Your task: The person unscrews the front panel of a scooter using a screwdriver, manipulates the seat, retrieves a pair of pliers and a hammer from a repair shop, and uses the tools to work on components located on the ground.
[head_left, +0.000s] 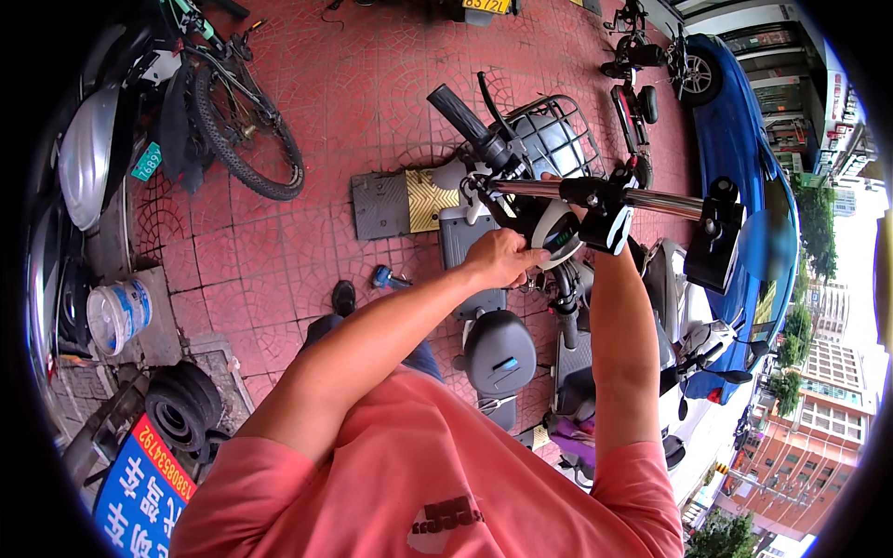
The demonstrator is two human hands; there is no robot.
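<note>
An electric scooter stands in front of me, its chrome crossbar (665, 202) running across the view with black clamps on it. Below the bar sits a round instrument display (561, 235) with a pale rim and small green marks. My left hand (502, 258) is closed at the rim's left side, thumb laid on the pale edge and the other fingers curled under. My right hand (579, 210) reaches up behind the bar and a clamp. Most of its fingers are hidden there. A black handlebar grip (460, 116) with a brake lever points to the upper left.
A wire basket (569, 139) is fixed at the scooter's front; its dark seat (500, 352) lies near my body. A bicycle (244, 130), a white bucket (119, 314) and stacked tyres (181, 405) are on the left. A blue car (735, 139) is parked on the right.
</note>
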